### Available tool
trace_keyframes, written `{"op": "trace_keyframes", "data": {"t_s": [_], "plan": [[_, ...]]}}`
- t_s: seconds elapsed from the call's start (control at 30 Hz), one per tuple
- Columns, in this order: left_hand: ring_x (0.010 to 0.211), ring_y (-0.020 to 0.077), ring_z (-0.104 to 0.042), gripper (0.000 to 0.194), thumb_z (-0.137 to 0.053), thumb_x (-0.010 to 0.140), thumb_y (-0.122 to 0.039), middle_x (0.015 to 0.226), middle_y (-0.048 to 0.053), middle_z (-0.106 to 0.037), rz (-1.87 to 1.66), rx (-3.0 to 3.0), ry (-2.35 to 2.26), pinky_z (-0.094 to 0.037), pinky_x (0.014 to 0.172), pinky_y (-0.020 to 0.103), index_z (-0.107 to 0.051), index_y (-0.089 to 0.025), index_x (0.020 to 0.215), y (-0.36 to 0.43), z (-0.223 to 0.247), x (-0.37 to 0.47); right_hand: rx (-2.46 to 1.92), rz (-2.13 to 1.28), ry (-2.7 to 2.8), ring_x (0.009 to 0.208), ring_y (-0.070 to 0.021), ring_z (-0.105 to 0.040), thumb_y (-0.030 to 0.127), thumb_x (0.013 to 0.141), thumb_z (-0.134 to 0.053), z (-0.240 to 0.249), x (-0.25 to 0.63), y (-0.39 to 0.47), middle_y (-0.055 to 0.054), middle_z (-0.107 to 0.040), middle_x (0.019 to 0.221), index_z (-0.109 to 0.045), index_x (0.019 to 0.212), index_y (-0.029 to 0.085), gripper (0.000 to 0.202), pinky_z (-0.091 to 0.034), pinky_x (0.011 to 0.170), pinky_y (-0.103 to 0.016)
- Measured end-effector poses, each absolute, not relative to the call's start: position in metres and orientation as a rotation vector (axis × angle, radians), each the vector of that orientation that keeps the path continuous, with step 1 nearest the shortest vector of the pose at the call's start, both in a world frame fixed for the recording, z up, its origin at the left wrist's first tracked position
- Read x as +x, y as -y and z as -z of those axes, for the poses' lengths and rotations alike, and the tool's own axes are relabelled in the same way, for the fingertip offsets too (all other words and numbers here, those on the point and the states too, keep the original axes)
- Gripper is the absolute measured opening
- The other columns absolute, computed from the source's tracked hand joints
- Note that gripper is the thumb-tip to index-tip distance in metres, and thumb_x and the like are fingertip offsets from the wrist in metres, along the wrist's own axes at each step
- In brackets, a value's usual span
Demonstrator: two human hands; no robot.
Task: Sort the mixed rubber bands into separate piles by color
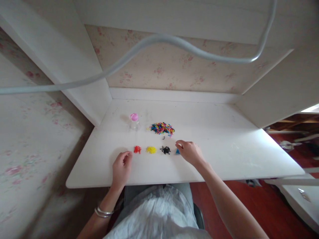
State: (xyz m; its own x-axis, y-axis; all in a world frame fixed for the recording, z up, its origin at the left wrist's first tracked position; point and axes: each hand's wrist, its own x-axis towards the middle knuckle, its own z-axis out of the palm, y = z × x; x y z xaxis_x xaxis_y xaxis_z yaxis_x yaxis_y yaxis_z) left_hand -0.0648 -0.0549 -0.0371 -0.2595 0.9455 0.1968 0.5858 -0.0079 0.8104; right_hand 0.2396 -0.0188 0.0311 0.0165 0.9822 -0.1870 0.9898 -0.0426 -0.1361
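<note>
My left hand rests on the white table, loosely closed, just left of a small pile of red rubber bands; nothing shows in its fingers. My right hand is over a pile of blue rubber bands and partly hides it. Its thumb and forefinger are pinched together, and anything between them is too small to make out. Between my hands lie a yellow pile of rubber bands and a black pile of rubber bands. Farther back is a larger mixed-colour heap of rubber bands.
A small clear bottle with a pink cap stands at the back left of the white table. One dark band lies apart below the mixed heap. A pale cable crosses the upper view. White panels border the table.
</note>
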Motion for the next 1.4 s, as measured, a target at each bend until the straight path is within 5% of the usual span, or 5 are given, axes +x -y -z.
{"op": "trace_keyframes", "data": {"t_s": [0.27,0.57,0.9,1.13,1.4], "plan": [[0.072,0.0162,-0.061,0.032,-0.051,0.084,-0.044,0.085,0.005,-0.069,-1.153,1.565,-2.136,-0.046,0.071,0.027,-0.067,-0.017,0.091,0.040,0.037,-0.055,1.973,0.306,-2.236,0.093,-0.0229,-0.063,0.042,0.091,-0.036,-0.022,0.248,-0.019,-0.004,-0.068,0.107,-0.061,0.118,0.037,0.037,-0.043,0.075,-0.031],[0.070,0.0163,-0.062,0.031,-0.050,0.083,-0.041,0.082,0.005,-0.071,-1.022,1.652,-2.285,-0.046,0.071,0.026,-0.069,-0.018,0.090,0.038,0.036,-0.051,1.882,0.406,-2.385,0.090,-0.0227,-0.062,0.036,0.092,-0.034,0.004,0.247,-0.045,-0.011,-0.068,0.098,-0.068,0.097,0.025,0.036,-0.041,0.079,-0.033],[0.070,0.0167,-0.063,0.031,-0.049,0.084,-0.041,0.083,0.005,-0.071,-1.005,1.653,-2.288,-0.046,0.069,0.026,-0.068,-0.018,0.089,0.038,0.038,-0.052,2.231,0.826,-2.501,0.063,-0.0136,-0.056,0.048,0.089,-0.037,-0.001,0.282,-0.058,-0.001,-0.065,0.068,-0.073,0.092,0.022,0.044,-0.035,0.056,-0.021],[0.075,0.0162,-0.064,0.029,-0.049,0.085,-0.041,0.088,0.004,-0.071,-0.968,1.704,-2.163,-0.047,0.072,0.026,-0.067,-0.019,0.090,0.043,0.036,-0.055,2.625,1.164,-2.362,0.051,-0.0112,-0.049,0.056,0.084,-0.039,-0.003,0.297,-0.060,-0.001,-0.063,0.065,-0.069,0.108,0.013,0.057,-0.035,0.047,-0.022],[0.074,0.0159,-0.064,0.029,-0.048,0.086,-0.042,0.086,0.004,-0.070,-0.944,1.774,-2.030,-0.049,0.072,0.025,-0.066,-0.019,0.091,0.050,0.034,-0.058,2.816,1.124,-2.481,0.086,-0.0198,-0.065,0.051,0.081,-0.052,-0.005,0.319,0.010,-0.004,-0.072,0.096,-0.073,0.097,0.021,0.039,-0.050,0.073,-0.026]]}}
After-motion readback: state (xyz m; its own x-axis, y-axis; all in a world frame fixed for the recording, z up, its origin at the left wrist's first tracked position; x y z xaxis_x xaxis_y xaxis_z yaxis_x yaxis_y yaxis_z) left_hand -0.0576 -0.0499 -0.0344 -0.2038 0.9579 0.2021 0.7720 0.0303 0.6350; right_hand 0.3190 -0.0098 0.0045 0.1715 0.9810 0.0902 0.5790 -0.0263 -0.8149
